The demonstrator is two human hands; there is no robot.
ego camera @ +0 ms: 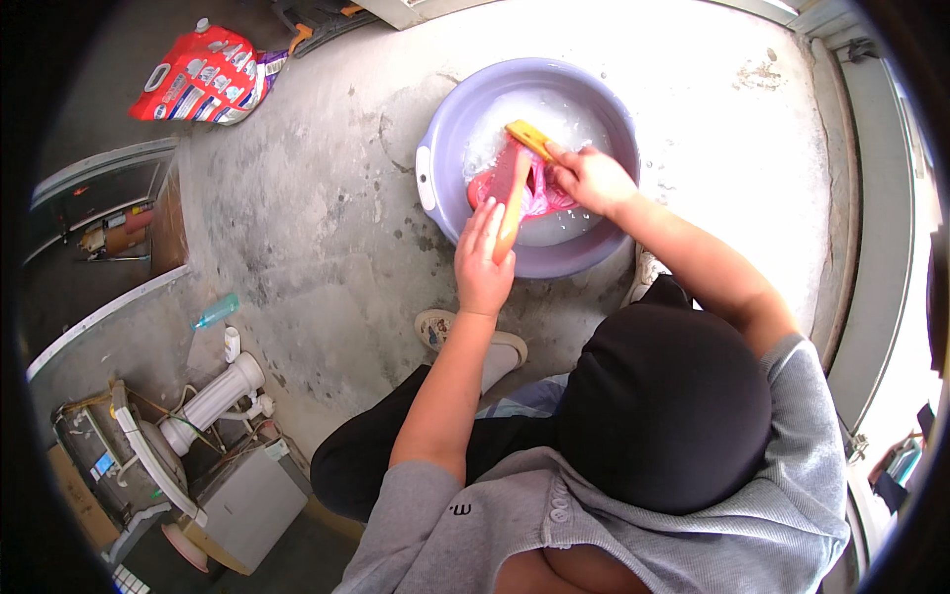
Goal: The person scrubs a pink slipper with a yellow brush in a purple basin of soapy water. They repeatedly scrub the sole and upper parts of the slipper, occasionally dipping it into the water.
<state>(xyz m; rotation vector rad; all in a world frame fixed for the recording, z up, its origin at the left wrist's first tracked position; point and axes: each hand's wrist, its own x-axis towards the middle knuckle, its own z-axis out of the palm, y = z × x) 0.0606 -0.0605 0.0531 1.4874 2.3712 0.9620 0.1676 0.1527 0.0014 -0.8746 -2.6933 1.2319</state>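
A lavender plastic basin of sudsy water stands on the floor before me. My left hand reaches over its near rim and grips a red and pink article by its long orange-tan edge. That article looks like a shoe, tilted partly in the water; its exact kind is unclear. Above the basin's right half, my right hand holds a yellow scrubbing brush by one end. The brush lies against or just above the article's far end. Its bristle side is mostly hidden.
A red detergent bag with a white cap stands at the upper left. A teal bottle and a small white bottle are by the left wall, near a pedestal fixture and a grey box. A door frame borders the right.
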